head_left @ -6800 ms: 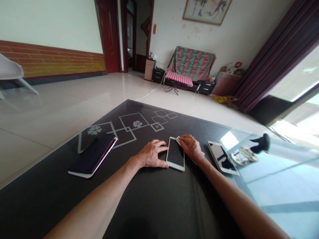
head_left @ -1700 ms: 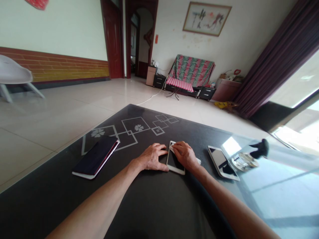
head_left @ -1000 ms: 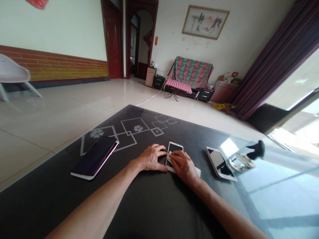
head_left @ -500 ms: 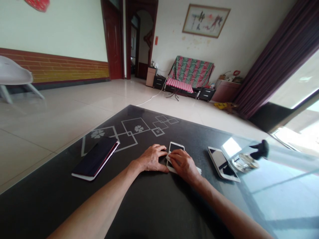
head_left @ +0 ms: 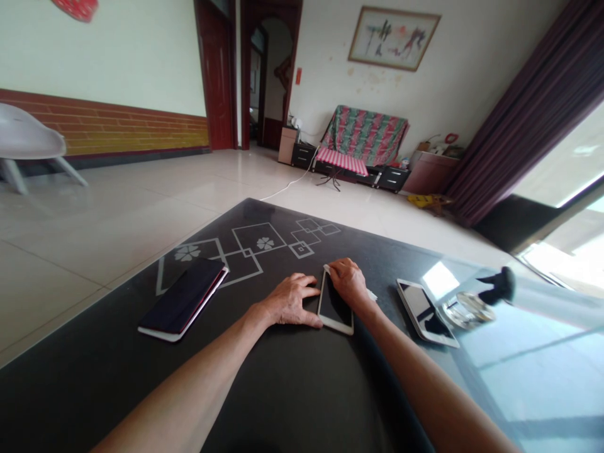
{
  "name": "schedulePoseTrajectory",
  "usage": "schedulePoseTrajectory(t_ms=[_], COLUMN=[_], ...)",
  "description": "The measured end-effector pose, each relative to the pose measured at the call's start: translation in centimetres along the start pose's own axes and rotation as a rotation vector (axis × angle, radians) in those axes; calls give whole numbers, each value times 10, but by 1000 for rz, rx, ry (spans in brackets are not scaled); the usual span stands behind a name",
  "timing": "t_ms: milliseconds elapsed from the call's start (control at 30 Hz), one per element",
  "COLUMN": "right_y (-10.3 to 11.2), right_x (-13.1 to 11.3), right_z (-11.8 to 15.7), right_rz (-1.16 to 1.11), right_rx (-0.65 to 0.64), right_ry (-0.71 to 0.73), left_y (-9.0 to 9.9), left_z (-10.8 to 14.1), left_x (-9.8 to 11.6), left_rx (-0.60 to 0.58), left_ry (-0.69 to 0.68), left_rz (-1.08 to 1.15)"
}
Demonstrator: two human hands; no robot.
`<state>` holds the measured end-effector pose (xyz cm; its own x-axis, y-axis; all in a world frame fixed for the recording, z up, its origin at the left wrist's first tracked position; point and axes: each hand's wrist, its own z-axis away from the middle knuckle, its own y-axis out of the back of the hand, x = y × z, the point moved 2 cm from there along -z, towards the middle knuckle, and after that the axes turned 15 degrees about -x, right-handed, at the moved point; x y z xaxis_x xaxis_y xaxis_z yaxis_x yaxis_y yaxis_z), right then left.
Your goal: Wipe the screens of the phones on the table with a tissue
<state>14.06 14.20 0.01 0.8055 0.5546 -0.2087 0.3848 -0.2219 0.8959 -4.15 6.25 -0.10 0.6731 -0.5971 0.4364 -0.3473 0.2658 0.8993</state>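
A white-framed phone (head_left: 336, 309) lies face up on the black table (head_left: 292, 384). My left hand (head_left: 293, 301) rests at its left side, fingers spread, with the thumb and fingertips against the edge. Over the phone's far end, my right hand (head_left: 348, 283) presses down with curled fingers on a white tissue (head_left: 372, 295). Only bits of that tissue show, beside the palm and by the fingertips. To the right lies a second white device (head_left: 427, 313), apparently stacked on another. A dark-covered notebook (head_left: 182, 301) is on the left.
A clear glass dish (head_left: 468, 311) with a black object (head_left: 499, 284) by it stands at the right. Beyond the table are a white chair (head_left: 31, 141), a striped stool (head_left: 342, 161) and a purple curtain (head_left: 514, 107).
My right hand has slid with the tissue from the phone's middle to its far end, uncovering the near part of the screen. My left hand stays at the phone's left edge.
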Motion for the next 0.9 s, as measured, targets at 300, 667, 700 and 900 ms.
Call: schedulePoseTrajectory(t_ms=[300,667,700,900], right_y=[18,36,34,22], right_x=[-36,-66,-65,-47], right_z=[54,78,76,53], right_rz=[-84,-173,-174,-141], right_rx=[-59,-195,-197,-137], right_ry=[144,206,214,213], left_y=[-1,-2,-1,1], left_z=[-1,-1,-1,0], left_x=[-1,0,1,3], left_rx=[34,48,46,47], left_ry=[-32,-10,-11,-30], left_rz=[9,12,10,2])
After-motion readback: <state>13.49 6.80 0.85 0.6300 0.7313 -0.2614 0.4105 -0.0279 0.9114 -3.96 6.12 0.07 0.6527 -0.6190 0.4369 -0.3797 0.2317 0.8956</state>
